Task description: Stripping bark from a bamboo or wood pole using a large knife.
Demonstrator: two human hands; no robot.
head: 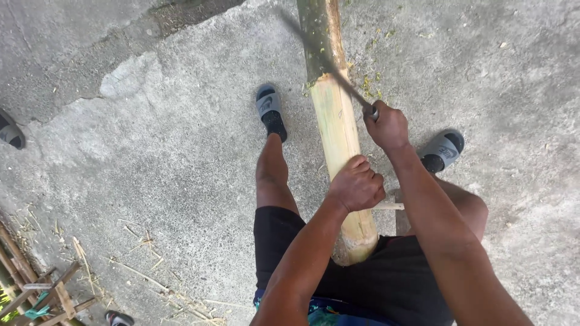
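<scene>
Seen from above, a person stands on grey concrete (181, 169) with a thick bamboo pole (338, 133) running from the top centre of the frame down to their lap at lower centre. The pole's lower half is stripped pale yellow; its upper part, near the top edge, is green skin. The left hand (357, 184) sits on the pale section just below the middle of the frame, fingers curled tight around the pole in a closed fist. The right hand (388, 127), right of centre, is clenched around the handle of a long blade (329, 63), which slants up and left across the pole where green meets yellow; the blade is blurred, so its exact contact with the bamboo is hard to make out. Small green shavings (368, 84) lie on the concrete just right of the pole. The person wears black shorts (399, 278) and grey sandals, one (270, 111) left of the pole and one (444, 150) to the right. Split bamboo sticks (36, 290) are stacked at the lower left corner, with dry scraps (145, 265) scattered near them. Another sandal (9, 130) shows at the left edge.
</scene>
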